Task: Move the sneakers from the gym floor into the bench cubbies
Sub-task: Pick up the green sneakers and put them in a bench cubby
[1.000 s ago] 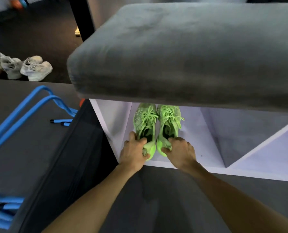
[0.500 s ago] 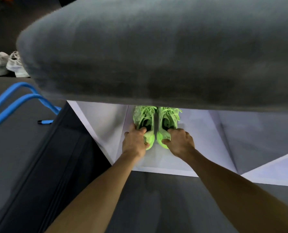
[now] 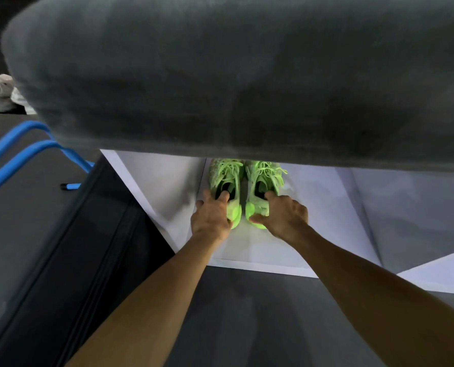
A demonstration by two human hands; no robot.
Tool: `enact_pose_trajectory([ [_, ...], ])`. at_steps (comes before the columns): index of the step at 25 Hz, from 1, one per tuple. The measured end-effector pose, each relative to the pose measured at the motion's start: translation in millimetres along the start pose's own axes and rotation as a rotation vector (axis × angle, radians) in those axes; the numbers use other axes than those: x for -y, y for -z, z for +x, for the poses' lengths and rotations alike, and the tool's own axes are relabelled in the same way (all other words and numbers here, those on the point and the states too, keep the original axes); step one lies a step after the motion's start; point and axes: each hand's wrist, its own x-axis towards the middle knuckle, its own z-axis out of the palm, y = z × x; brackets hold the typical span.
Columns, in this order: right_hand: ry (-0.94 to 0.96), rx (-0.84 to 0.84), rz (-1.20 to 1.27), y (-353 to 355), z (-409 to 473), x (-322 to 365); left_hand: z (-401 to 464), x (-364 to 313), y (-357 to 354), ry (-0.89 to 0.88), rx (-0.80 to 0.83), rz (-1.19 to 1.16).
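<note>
Dark grey gym floor (image 3: 247, 327), blue metal bars (image 3: 14, 152) at left; black mat (image 3: 75, 260) beside them

Both bare forearms reach forward from bottom of view, converging toward centre. Left hand (image 3: 212, 217) at end of straight left arm, back of hand up, fingers curled over heel collar of left green sneaker (image 3: 227, 186), thumb at its heel. Right hand (image 3: 282, 214) turned slightly outward, index finger hooked into heel opening of right green sneaker (image 3: 261, 185), thumb under heel, other fingers loosely bent. Hands close together, not touching
</note>
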Motion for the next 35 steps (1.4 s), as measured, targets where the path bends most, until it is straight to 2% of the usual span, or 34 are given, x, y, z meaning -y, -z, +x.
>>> enact_pose_trajectory([
  [7, 0.068, -0.051, -0.088, 36.5, -21.8, -4.0, -14.3, -10.8, 32.8, -0.125, -0.011, 0.103],
  [13, 0.135, -0.068, -0.049, 91.9, -63.4, -3.6, -43.1, -37.3, 84.5, -0.191, -0.069, 0.129],
  [19, 0.160, -0.041, -0.125, 135.2, -119.4, 4.7, -101.6, -52.9, 130.6, -0.227, -0.111, 0.132],
  [26, 0.210, -0.099, -0.092, 192.8, -202.4, 24.9, -193.2, -60.8, 190.4, -0.288, -0.218, 0.152],
  [30, 0.249, -0.184, -0.070, 238.4, -263.6, 37.3, -256.8, -69.2, 239.4, -0.337, -0.325, 0.143],
  [35, 0.305, -0.378, -0.056, 316.7, -333.1, 52.2, -330.1, -86.9, 313.0, -0.378, -0.496, 0.153],
])
